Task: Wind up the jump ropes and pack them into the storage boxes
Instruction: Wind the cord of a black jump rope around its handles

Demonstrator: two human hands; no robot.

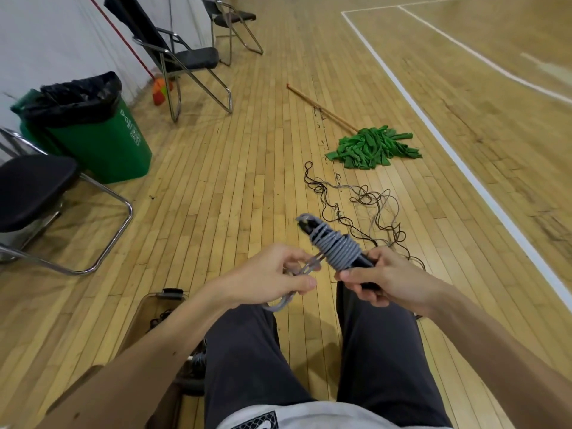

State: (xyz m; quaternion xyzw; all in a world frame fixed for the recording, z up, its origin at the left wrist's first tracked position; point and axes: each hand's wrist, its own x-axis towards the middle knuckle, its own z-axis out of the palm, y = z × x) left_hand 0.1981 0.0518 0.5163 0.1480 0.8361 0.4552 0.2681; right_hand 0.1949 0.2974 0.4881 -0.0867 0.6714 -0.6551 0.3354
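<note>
Right hand [383, 280] is clamped round the lower end of the black handles [309, 226]: fingers curled under, thumb lying across the top, no gap in that grip. Grey rope [340, 250] is wound in tight turns round the handles; the coil sits just beyond the right thumb and the handle tips poke out up-left past it. Left hand [266, 274] pinches the free run of the same grey rope between thumb and curled fingers. Two strands lead from the pinch up to the coil, and a loop hangs out below the hand over the left knee. Both hands are above the lap, close together, not touching. Box [145, 308] is on the floor by the left leg, clear-walled, black latch at the far end, dark cords inside, mostly hidden by the left forearm. Tangle [368, 205] of thin dark and grey ropes lies on the boards ahead, near a green mop [371, 147]. Green bin [102, 140] with black liner at left has white markings on its side, too small to read. Shirt hem has a black-and-white patch [253, 422], cut off by the frame, unreadable. Folding chairs [34, 187] stand along the wall
</note>
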